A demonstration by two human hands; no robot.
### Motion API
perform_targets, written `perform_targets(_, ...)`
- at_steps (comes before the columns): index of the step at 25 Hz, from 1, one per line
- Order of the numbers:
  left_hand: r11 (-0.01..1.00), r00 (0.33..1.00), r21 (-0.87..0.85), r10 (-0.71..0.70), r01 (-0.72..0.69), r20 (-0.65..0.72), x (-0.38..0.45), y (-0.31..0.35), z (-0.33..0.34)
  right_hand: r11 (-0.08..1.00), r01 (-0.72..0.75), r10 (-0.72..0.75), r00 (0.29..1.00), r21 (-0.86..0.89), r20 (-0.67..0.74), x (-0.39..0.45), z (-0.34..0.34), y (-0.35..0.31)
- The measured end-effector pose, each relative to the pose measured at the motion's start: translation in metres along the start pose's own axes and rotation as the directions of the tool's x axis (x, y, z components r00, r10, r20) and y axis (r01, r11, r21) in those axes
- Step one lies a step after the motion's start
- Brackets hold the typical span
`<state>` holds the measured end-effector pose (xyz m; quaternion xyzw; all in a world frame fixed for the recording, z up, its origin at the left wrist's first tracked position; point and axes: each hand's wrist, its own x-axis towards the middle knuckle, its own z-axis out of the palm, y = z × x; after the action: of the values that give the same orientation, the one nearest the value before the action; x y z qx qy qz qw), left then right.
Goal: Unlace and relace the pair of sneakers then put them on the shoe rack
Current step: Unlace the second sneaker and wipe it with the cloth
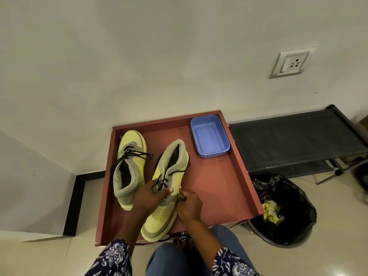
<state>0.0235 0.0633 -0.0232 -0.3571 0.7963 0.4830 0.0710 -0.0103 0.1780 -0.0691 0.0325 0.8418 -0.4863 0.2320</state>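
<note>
Center frame: left hand (148, 197) grips near sneaker (165, 196) w/ laces; right hand (190, 204) pinches black lace (175, 173) end.

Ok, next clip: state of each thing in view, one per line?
Near sneaker: on tray, toe toward the person, partly laced.
Far sneaker: laced, lying untouched.
Left hand: gripping near sneaker.
Right hand: fingers pinching lace.
Blue tub: empty.
Shoe rack: no shoes visible.
Bin: lined, holds yellow scraps.
</note>
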Motion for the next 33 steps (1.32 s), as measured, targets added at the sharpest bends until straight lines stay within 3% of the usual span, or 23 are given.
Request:
perform_targets(5, 0.981, 0.995, 0.167, 0.103, -0.099, -0.017, -0.004, -0.003, 0.0, 0.982, -0.136, 0.141, 0.989, 0.134, -0.031, -0.013, 0.007, 0.012)
perform_targets(17, 0.978, 0.989, 0.155, 0.146, -0.142, -0.017, -0.001, -0.011, 0.004, 0.863, -0.175, 0.316, 0.919, 0.473, -0.236, 0.048, -0.002, -0.013)
perform_targets(23, 0.982, 0.99, 0.131, 0.143, -0.139, -0.019, 0.002, -0.012, 0.005, 0.873, -0.166, 0.291, 0.932, 0.458, -0.216, 0.067, -0.008, -0.012)
perform_targets(33, 0.989, 0.994, 0.09, 0.114, -0.113, 0.003, 0.001, -0.012, 0.004, 0.915, -0.158, 0.213, 0.971, 0.371, -0.111, -0.01, 0.013, 0.014)
